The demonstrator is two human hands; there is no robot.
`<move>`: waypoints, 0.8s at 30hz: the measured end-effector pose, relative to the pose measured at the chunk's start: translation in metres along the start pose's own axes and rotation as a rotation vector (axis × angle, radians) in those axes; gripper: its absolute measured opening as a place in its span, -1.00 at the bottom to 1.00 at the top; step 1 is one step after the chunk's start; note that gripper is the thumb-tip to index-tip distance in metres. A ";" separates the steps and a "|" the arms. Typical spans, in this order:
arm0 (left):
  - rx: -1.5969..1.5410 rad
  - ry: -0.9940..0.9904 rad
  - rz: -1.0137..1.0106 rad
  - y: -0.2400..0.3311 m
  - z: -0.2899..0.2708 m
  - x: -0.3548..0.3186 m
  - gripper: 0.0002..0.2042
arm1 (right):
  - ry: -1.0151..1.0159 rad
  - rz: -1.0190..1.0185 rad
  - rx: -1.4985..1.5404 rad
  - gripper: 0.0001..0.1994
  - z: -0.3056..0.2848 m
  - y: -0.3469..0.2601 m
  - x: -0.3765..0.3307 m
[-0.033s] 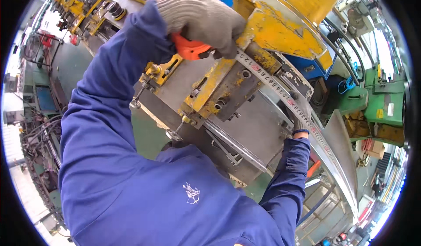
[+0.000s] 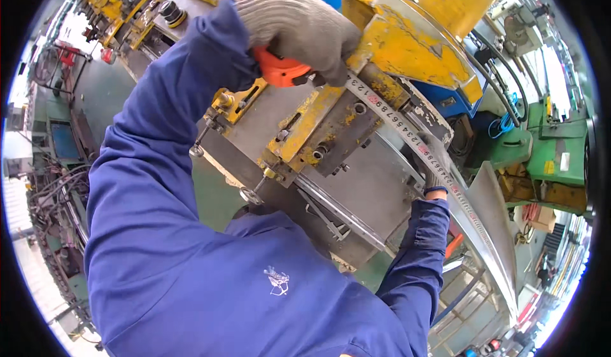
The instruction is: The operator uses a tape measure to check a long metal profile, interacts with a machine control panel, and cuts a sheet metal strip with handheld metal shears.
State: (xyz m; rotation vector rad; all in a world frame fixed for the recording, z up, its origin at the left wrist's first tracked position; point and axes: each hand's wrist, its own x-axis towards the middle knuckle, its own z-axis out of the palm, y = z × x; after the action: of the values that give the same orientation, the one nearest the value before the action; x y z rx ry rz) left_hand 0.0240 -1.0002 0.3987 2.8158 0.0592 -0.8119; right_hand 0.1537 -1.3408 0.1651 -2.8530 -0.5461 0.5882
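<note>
My left hand [image 2: 312, 29], in a grey knit glove, is closed round an orange tape measure [image 2: 279, 70] above a yellow clamp block. From it the white tape blade [image 2: 391, 115] runs out down to the right, along a long curved metal strip [image 2: 499, 268]. Beside the machine bed, my right hand [image 2: 435, 180], also gloved, is wrapped round the strip under the blade. The blade and strip hide part of its fingers.
The worn yellow clamp block [image 2: 328, 134] with bolts sits on a grey machine bed [image 2: 375, 185]. A large yellow machine head [image 2: 414, 45] stands beyond it. Green machinery [image 2: 560, 140] stands at right, and a pair of calipers [image 2: 324, 217] lies near the bed's front rail.
My left hand and the tape measure have shifted very slightly to the right. My right hand stays in nearly the same place.
</note>
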 end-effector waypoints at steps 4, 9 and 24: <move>-0.037 0.019 -0.001 0.007 -0.002 -0.002 -0.56 | 0.020 -0.059 -0.108 -0.56 0.023 -0.036 0.020; -0.117 0.003 0.138 -0.014 0.008 0.007 -0.57 | -0.097 -0.017 -0.198 -0.57 0.045 -0.061 0.026; -0.086 -0.025 0.167 -0.017 0.003 0.007 -0.61 | -0.147 0.066 -0.238 -0.59 0.040 -0.062 0.030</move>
State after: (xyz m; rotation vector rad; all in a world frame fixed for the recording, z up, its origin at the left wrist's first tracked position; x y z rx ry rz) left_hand 0.0267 -0.9842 0.3895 2.6858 -0.1393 -0.7862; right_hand 0.1436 -1.2681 0.1338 -3.0778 -0.5824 0.8003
